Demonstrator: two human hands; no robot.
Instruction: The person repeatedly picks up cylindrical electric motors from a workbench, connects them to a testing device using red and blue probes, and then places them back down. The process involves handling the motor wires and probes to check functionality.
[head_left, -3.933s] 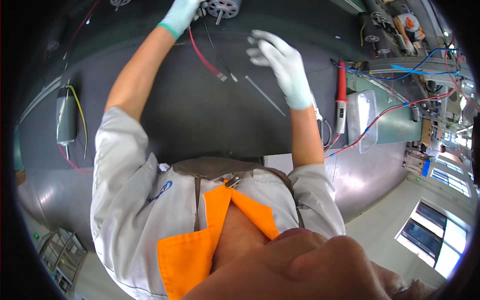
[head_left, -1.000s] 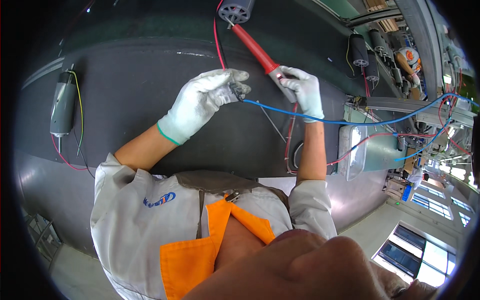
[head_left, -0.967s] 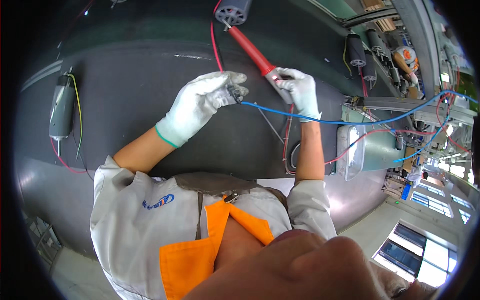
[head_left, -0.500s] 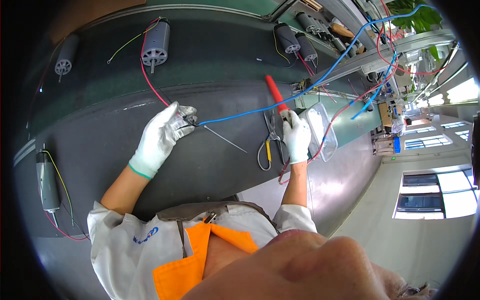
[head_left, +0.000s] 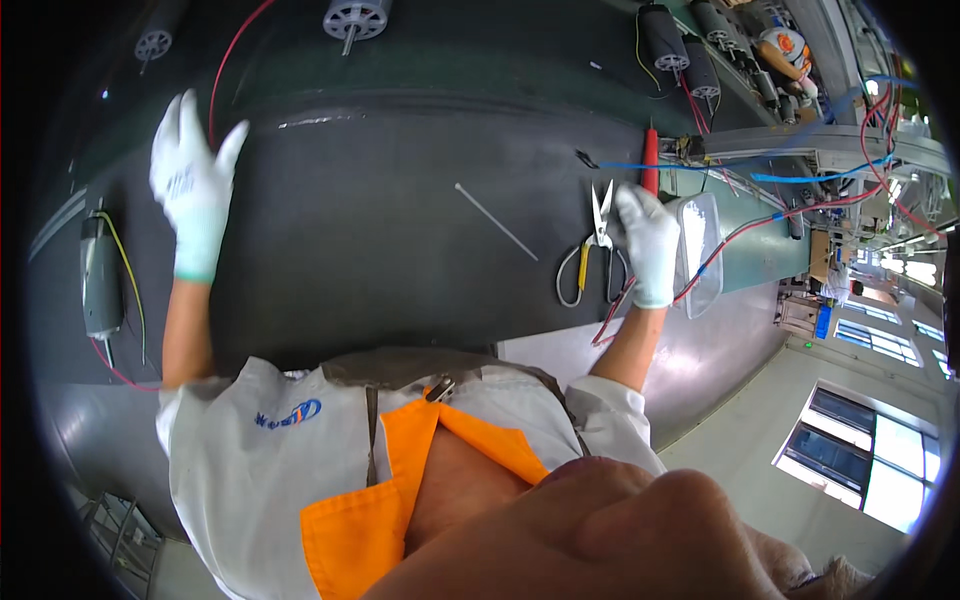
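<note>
My left hand [head_left: 192, 190], in a white glove with a green cuff, is raised over the bench with its fingers apart and nothing in them. Beside it runs the red wire [head_left: 225, 62] of a grey electric motor [head_left: 355, 18]. At the right, my gloved right hand [head_left: 650, 245] has its fingers curled round the lower end of a red test probe [head_left: 651, 162], which points away from me. Just left of that hand lie scissors [head_left: 600, 238] with partly spread blades. Beyond them is a small black clip [head_left: 587, 159] on the end of a blue wire [head_left: 625, 166].
A white cable tie [head_left: 497, 222] lies mid-bench. A clear plastic box [head_left: 703, 270] stands right of my right hand, with a red cable [head_left: 745, 232] across it. More motors are at the left [head_left: 100, 280] and far right [head_left: 663, 45]. Another person's arm [head_left: 790, 68] shows beyond the frame rail [head_left: 810, 140].
My left hand has let go of the black clip and moved left, opening. The clip and blue wire are now far to the right. My right hand has shifted right; the view has moved too.
</note>
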